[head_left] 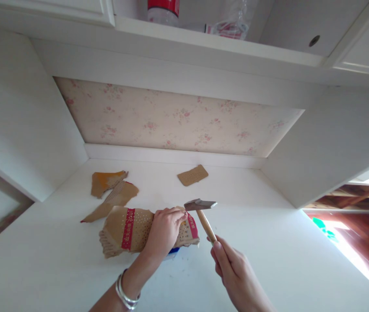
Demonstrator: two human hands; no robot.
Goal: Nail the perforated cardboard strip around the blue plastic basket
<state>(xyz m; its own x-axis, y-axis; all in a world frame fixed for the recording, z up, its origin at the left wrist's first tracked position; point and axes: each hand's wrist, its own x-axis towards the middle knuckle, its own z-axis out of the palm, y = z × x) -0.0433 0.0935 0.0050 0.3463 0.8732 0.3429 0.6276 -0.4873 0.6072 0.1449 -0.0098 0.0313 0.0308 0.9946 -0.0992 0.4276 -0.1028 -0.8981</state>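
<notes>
Metal hammer head point(200, 204), smooth wooden handle point(205, 225), matt cardboard point(140, 227)

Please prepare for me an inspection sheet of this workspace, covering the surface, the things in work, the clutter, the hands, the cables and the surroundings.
Surface: white tabletop, small debris specks near the cardboard.
Job's things: hammer with wooden handle; perforated cardboard with red bands, a blue item partly visible beneath.
Clutter: torn cardboard pieces at back left; small cardboard piece behind.
Hands: left hand on the perforated cardboard, its fingertips close to the hammer head, contact unclear; right hand grips the handle.
Cables: nothing seen.
Surroundings: floral wallpaper behind; white shelf above, holding a red-labelled container.
</notes>
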